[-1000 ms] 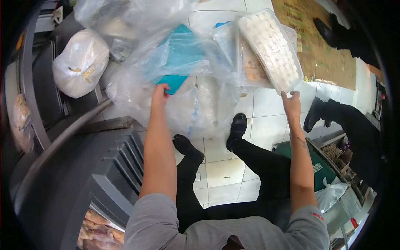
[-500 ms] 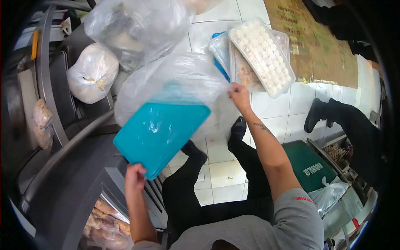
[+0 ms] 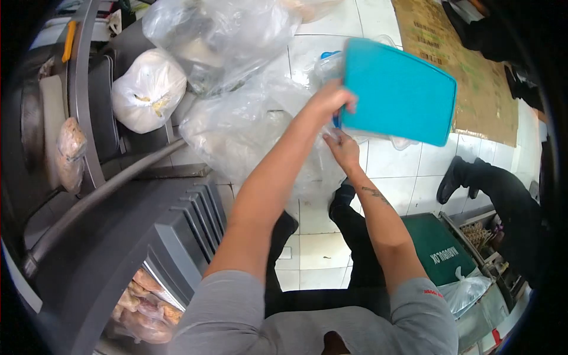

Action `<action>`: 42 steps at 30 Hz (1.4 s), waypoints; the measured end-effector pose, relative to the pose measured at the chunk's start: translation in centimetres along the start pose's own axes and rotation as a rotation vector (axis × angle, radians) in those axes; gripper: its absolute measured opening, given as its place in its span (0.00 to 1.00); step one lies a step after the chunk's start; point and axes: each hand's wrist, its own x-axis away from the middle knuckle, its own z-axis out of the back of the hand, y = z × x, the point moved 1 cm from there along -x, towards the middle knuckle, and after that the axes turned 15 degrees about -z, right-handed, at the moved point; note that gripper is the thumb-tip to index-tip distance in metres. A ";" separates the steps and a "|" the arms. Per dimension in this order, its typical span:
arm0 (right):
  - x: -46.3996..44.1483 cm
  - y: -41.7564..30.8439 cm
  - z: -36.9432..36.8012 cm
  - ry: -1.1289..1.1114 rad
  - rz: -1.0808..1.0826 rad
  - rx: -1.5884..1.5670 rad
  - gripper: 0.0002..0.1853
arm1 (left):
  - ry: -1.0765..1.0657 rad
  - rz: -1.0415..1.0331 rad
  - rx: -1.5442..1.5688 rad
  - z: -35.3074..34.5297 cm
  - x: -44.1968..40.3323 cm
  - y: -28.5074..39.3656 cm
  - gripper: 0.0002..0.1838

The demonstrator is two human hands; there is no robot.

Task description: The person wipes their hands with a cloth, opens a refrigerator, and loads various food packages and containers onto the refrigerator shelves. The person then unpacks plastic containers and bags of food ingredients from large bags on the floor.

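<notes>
My left hand (image 3: 332, 102) grips the left edge of a flat teal lid (image 3: 399, 92). The lid hangs over the stacked clear containers (image 3: 404, 143) and hides most of them, including the white round pieces. Just below it, my right hand (image 3: 341, 147) is closed on the edge of a large clear plastic bag (image 3: 236, 133), which lies crumpled on the floor to the left.
Another clear bag (image 3: 219, 41) lies at the top beside a tied white bag (image 3: 149, 90). Flattened cardboard (image 3: 479, 89) covers the upper right floor. A grey crate (image 3: 171, 236) stands lower left, a green box (image 3: 436, 248) lower right. Other people's dark-clothed legs (image 3: 497, 192) are at the right.
The teal lid has left the plastic bag and moved up and right over the containers, carried by my left hand. My right hand stays at the bag's edge.
</notes>
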 end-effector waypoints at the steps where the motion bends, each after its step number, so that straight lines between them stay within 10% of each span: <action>1: -0.3 0.6 -0.8 0.041 0.082 -0.092 0.18 | -0.030 0.035 -0.097 -0.4 -2.8 -0.7 0.18; 5: -1.2 1.4 -2.1 -0.092 0.130 -0.353 0.17 | 0.002 0.087 -0.384 -0.1 -6.2 -3.4 0.08; 8: -1.1 0.3 -0.8 -0.262 0.040 -0.548 0.14 | 0.443 -0.726 -0.897 2.6 -3.7 -7.3 0.11; 13: -0.9 -2.3 0.6 -0.463 -0.118 -0.930 0.11 | 0.149 0.290 -0.400 11.7 9.3 -10.4 0.08; 18: 0.0 -6.2 2.7 -0.634 -0.093 -1.088 0.10 | 0.666 0.168 -0.359 30.8 13.3 -24.7 0.14; 21: -0.1 -6.6 3.7 -0.757 -0.078 -1.196 0.17 | 1.144 0.203 -0.453 34.7 16.8 -15.3 0.13; 29: 1.9 -5.0 -4.4 -0.444 0.443 0.047 0.54 | 0.521 0.369 -1.436 37.0 14.0 -20.0 0.22; 33: 5.3 -5.1 -11.3 -0.627 0.551 0.768 0.59 | 0.506 0.740 -1.206 34.6 13.3 -19.8 0.27; 37: 2.2 1.0 -21.9 -0.403 0.580 0.881 0.35 | 0.680 0.304 -1.023 38.8 16.0 -27.7 0.33; 42: -3.3 1.9 -22.6 -0.307 0.416 0.346 0.05 | 0.612 0.373 -1.037 35.6 13.9 -24.0 0.23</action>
